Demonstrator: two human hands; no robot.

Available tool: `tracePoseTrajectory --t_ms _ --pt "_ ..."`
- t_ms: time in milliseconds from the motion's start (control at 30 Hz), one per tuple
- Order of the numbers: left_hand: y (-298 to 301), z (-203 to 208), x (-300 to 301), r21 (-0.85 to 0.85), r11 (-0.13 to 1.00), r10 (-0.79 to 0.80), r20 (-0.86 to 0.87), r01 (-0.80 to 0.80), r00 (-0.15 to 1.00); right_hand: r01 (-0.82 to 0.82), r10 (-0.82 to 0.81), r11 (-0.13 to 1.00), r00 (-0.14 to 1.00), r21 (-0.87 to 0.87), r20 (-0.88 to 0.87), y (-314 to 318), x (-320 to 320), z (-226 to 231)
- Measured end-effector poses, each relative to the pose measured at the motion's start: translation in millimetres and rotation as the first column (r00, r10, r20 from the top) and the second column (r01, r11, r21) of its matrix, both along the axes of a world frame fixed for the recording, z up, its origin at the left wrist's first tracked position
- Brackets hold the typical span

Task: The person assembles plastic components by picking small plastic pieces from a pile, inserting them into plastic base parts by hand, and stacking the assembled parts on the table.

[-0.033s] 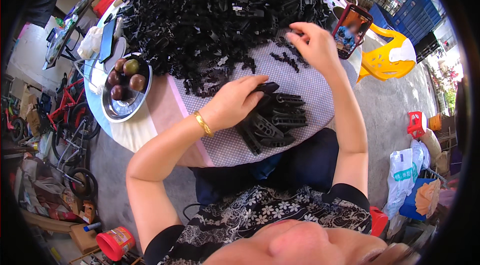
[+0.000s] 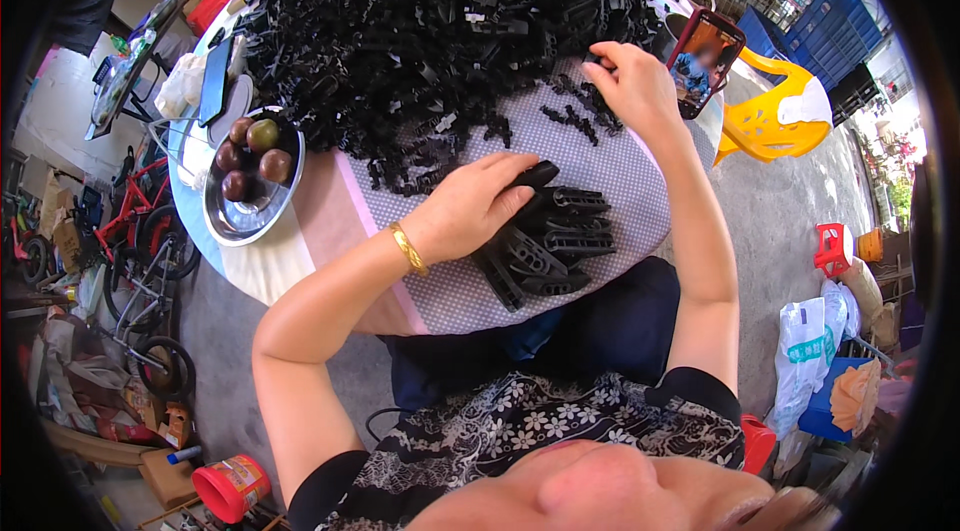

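My left hand [image 2: 472, 203], with a gold bracelet [image 2: 408, 249] on its wrist, is closed around a black plastic part [image 2: 540, 174], whose end shows past the fingertips. Just below that hand, a cluster of long black plastic pieces [image 2: 550, 249] lies on the tablecloth. Up at the right edge of a big heap of small black plastic parts [image 2: 430, 41], my right hand [image 2: 640, 86] has thumb and forefinger curled toward each other. Whatever is between them is too dark to make out. A few loose black pieces [image 2: 570, 121] lie to the left of that hand.
At the left, a metal bowl [image 2: 240, 221] holds several dark round fruits beside a blue phone [image 2: 214, 81]. A phone with a lit screen [image 2: 705, 61] stands upright close to my right hand. Beyond it is a yellow plastic chair [image 2: 775, 116]. The round table's cloth [image 2: 430, 301] reaches near my lap.
My right hand has shifted slightly to the right, away from the heap, with its fingers drawn a bit closer. The left hand has barely moved and still holds the black part.
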State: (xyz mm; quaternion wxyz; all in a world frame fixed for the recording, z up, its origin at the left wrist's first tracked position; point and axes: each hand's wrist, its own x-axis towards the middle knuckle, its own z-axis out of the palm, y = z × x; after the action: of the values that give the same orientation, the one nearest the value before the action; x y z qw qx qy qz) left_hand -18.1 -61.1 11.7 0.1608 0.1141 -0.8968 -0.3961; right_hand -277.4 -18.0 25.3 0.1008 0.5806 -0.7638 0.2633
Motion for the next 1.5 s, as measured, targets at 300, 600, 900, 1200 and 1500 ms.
tracePoseTrajectory --t_ms 300,600,900,1200,1500 --pt "7 -8 6 -0.042 0.997 -0.060 0.013 0.060 0.998 0.224 -0.140 0.919 0.955 0.326 -0.263 -41 -16 -1" --pt "-5 -1 5 0.286 0.947 0.164 -0.033 -0.148 0.986 0.201 -0.178 0.964 0.974 0.174 -0.138 -16 -25 5" --pt "-40 -7 -3 0.986 0.166 0.398 -0.042 -0.027 0.916 -0.683 0.659 0.720 0.728 -0.124 -0.186 -2 74 3" --pt "-27 3 1 0.917 0.359 0.598 -0.083 -0.174 0.797 -0.582 0.598 0.777 0.801 -0.241 -0.005 -22 39 -35" --pt "-10 8 3 0.878 0.463 0.327 -0.043 -0.120 0.944 -0.281 0.275 0.901 -0.220 -0.331 0.936 -4 49 -5"
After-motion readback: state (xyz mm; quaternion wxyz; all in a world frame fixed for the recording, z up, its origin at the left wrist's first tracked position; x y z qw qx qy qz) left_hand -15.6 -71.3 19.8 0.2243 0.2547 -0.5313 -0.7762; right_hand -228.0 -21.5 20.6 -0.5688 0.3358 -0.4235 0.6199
